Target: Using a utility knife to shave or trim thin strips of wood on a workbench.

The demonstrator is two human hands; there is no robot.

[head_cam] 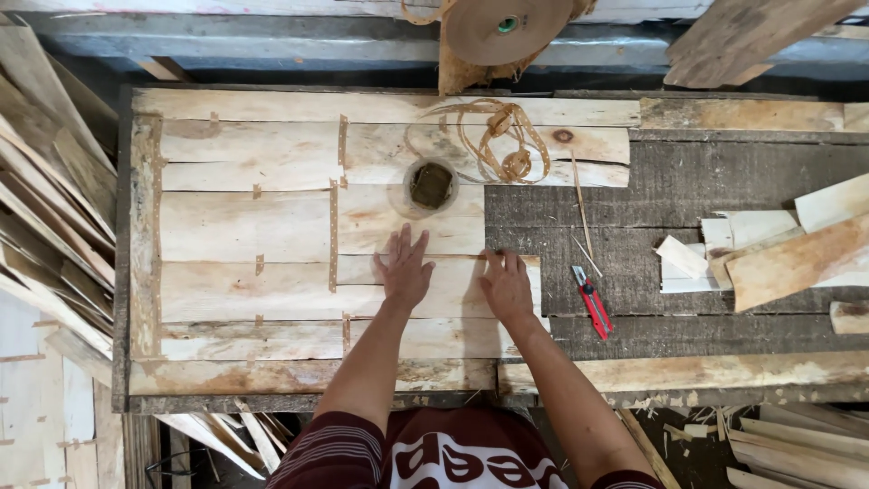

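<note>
Pale veneer strips [299,226], patched together with brown tape, cover the left of the surface [688,181], where the left hand [405,268] lies flat, fingers spread, the right hand [507,287] flat beside it, a red cutter [592,301] rightward.

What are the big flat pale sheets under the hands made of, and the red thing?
The pale sheets look like thin raw wood veneer: visible grain, knots, unpolished, joined by brown tape strips. The red cutter seems plastic-bodied, smooth and bright, probably with a metal blade.
</note>
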